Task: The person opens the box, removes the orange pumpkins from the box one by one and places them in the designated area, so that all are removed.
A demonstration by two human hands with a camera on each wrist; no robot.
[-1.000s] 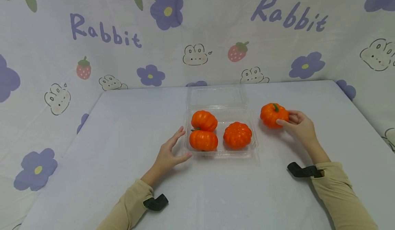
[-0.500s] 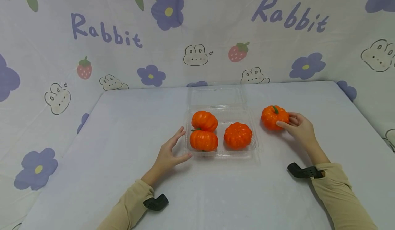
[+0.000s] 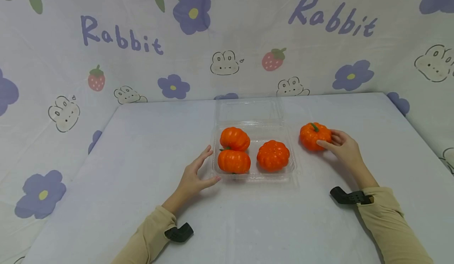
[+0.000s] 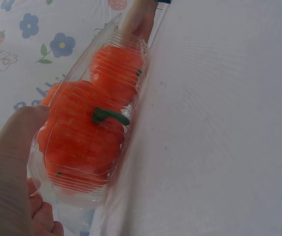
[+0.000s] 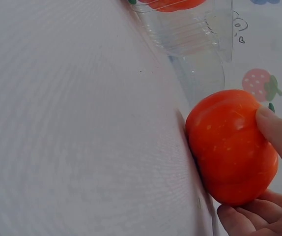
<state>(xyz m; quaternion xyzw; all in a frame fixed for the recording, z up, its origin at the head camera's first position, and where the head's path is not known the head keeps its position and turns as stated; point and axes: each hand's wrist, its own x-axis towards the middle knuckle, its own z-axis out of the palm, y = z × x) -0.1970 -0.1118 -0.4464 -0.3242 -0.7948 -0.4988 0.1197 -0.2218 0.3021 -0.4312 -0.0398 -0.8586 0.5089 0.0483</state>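
Right hand [image 3: 342,145]: thumb and curled fingers grip a small orange pumpkin [image 3: 314,136] from its right side; the right wrist view confirms a thumb on top and fingers beneath. The pumpkin rests on the table [image 3: 142,145], green stem upright and tilted slightly left. It lies to the right of the clear plastic clamshell tray [image 3: 291,168], near but apart from its right wall.

Left hand [image 3: 193,177]: fingers extended and relaxed, holding nothing, palm facing the tray's left wall; the fingertips are just beside the wall, and contact cannot be confirmed from the head view. The left wrist view shows the thumb against the ribbed plastic.

Tray contents: three pumpkins. Two sit at the left, one behind [image 3: 234,138] the other [image 3: 233,161], touching; a third [image 3: 272,155] sits front right. The rear right corner shows bare plastic. The lid lies open behind the tray.

Governing relation: the held pumpkin lies right of the tray and level with its rear half; the free corner is leftward from the right hand, which is the nearer hand
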